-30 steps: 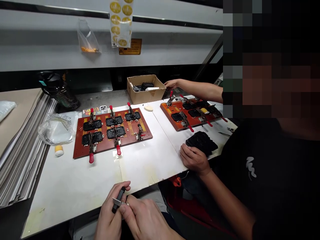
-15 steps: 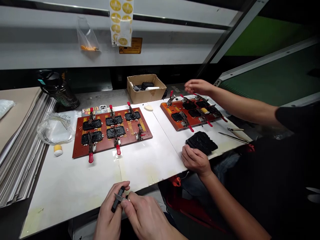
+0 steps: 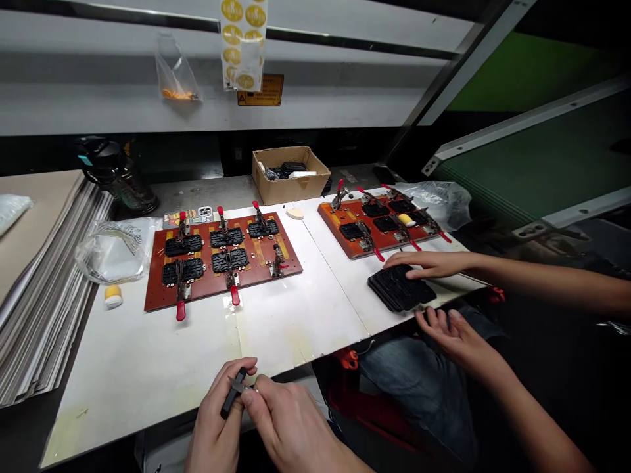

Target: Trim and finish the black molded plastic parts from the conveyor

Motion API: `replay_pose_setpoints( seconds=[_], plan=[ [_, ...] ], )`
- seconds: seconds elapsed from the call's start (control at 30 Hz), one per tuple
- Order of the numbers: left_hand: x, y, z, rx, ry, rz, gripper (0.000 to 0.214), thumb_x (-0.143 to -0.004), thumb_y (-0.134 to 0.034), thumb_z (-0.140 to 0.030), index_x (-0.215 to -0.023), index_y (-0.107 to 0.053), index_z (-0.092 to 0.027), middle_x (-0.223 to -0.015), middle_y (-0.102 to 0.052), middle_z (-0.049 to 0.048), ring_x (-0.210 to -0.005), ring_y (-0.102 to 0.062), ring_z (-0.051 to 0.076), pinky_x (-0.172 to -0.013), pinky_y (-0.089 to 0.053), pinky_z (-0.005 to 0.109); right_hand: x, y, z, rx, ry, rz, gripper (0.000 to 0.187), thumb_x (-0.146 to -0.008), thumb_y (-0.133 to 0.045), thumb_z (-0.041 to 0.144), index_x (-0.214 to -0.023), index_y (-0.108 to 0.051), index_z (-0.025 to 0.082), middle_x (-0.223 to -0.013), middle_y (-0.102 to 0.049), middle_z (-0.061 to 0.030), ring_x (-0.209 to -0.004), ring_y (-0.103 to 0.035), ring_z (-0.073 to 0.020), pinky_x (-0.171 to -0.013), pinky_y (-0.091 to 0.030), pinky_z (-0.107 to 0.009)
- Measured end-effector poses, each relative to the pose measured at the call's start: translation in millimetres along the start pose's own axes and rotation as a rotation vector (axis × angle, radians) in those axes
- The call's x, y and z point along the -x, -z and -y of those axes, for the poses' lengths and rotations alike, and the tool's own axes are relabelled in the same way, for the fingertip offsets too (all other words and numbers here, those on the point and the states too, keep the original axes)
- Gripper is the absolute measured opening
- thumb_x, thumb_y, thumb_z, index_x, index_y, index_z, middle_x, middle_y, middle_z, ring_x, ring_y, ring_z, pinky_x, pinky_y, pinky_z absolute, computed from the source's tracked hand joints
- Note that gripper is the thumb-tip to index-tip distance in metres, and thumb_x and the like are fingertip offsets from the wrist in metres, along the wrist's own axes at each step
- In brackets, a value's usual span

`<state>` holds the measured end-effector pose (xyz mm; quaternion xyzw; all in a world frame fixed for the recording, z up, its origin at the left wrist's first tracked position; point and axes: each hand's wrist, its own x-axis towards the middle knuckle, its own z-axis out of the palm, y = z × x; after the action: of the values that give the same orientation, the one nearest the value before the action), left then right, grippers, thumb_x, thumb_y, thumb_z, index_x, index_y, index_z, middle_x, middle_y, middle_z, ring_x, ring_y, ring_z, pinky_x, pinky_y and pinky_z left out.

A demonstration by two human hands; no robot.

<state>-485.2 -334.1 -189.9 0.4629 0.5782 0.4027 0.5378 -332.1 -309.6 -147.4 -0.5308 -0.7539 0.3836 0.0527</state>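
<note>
At eleven o'clock, you have a hanging strip of round gold stickers (image 3: pixel 243 45), each printed with a dark mark too small to read. Just below it, a yellow warning label (image 3: pixel 261 90) shows a triangle symbol beside tiny, unreadable print. At nine o'clock, a small printed card (image 3: pixel 186 219) shows only pictures you can make out.

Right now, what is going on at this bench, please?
The person's left hand grips a small black part, and the right hand holds a small metal blade at it, over the white bench. To the right, a co-worker's hand rests on a stack of black trays, near an orange clamp board.
</note>
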Motion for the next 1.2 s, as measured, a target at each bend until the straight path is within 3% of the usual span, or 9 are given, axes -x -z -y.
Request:
replay_pose_setpoints(
  seconds=[0.13,0.37,0.57,0.7,0.83,0.93,1.03,1.2],
  plan=[
    [1,-5.3,-4,0.058,0.012,-0.096,0.034,-0.093,-0.058,-0.048,-0.116,-0.070,-0.026,-0.127,-0.066,0.0073,-0.119,-0.061,0.024,-0.102,-0.048,0.029,2,1,-1,0.002,0.021,0.017,0.044,-0.105,-0.026,0.046,-0.097,-0.061,0.021,-0.082,-0.073,-0.0038,-0.065,-0.066,-0.0179,-0.055,-0.023,-0.028],
    [-1,-7.4,-9,0.046,0.026,-0.073,0.039,-0.090,-0.059,-0.052,-0.114,-0.071,-0.023,-0.124,-0.067,0.0095,-0.117,-0.063,0.027,-0.101,-0.051,0.032,0,1,-4,-0.032,0.046,0.008,0.043,-0.104,-0.027,0.047,-0.091,-0.059,0.022,-0.077,-0.070,-0.0017,-0.061,-0.061,-0.0159,-0.053,-0.022,-0.027],
    [4,-14.8,-17,-0.008,0.086,-0.108,0.038,-0.090,-0.060,-0.054,-0.114,-0.072,-0.027,-0.129,-0.066,0.0075,-0.123,-0.059,0.027,-0.104,-0.048,0.033,-7,16,-23,-0.131,-0.180,-0.170,0.054,-0.106,-0.019,0.054,-0.077,-0.050,0.021,-0.060,-0.052,0.0021,-0.054,-0.048,-0.0120,-0.055,-0.025,-0.024],
    [2,-12.7,-5,0.008,0.079,-0.088,0.040,-0.092,-0.058,-0.051,-0.121,-0.070,-0.027,-0.133,-0.064,0.0083,-0.126,-0.058,0.027,-0.110,-0.045,0.037,3,11,-19,-0.156,-0.050,-0.071,0.049,-0.106,-0.023,0.051,-0.081,-0.052,0.021,-0.067,-0.060,0.0012,-0.058,-0.053,-0.0123,-0.055,-0.024,-0.025],
    [-1,-6.9,6,0.047,0.016,0.022,0.041,-0.093,-0.058,-0.044,-0.130,-0.064,-0.027,-0.139,-0.058,0.0090,-0.129,-0.056,0.026,-0.107,-0.047,0.031,9,-3,-7,-0.003,0.040,0.017,0.043,-0.103,-0.027,0.048,-0.095,-0.060,0.022,-0.079,-0.070,-0.0026,-0.060,-0.060,-0.0170,-0.053,-0.020,-0.029],
    [0,-6.5,6,0.053,0.005,0.030,0.038,-0.096,-0.054,-0.042,-0.130,-0.063,-0.028,-0.140,-0.057,0.0074,-0.130,-0.055,0.023,-0.107,-0.045,0.026,8,-8,-3,0.050,0.014,0.028,0.042,-0.103,-0.027,0.046,-0.095,-0.060,0.022,-0.079,-0.071,-0.0028,-0.060,-0.062,-0.0184,-0.053,-0.019,-0.030],
    [1,-7.5,4,0.030,0.021,-0.046,0.034,-0.097,-0.053,-0.043,-0.125,-0.066,-0.029,-0.136,-0.060,0.0055,-0.126,-0.057,0.021,-0.105,-0.045,0.024,6,-9,-3,0.056,-0.024,0.006,0.047,-0.104,-0.023,0.047,-0.091,-0.060,0.021,-0.072,-0.069,-0.0027,-0.058,-0.061,-0.0174,-0.052,-0.018,-0.030],
    [0,-4.7,4,0.025,-0.006,0.005,0.035,-0.096,-0.053,-0.044,-0.127,-0.065,-0.030,-0.137,-0.059,0.0055,-0.127,-0.057,0.022,-0.106,-0.046,0.027,2,-9,-7,-0.020,0.091,0.010,0.045,-0.102,-0.031,0.054,-0.090,-0.059,0.020,-0.073,-0.068,-0.0023,-0.055,-0.057,-0.0160,-0.051,-0.020,-0.029]
  ],
)
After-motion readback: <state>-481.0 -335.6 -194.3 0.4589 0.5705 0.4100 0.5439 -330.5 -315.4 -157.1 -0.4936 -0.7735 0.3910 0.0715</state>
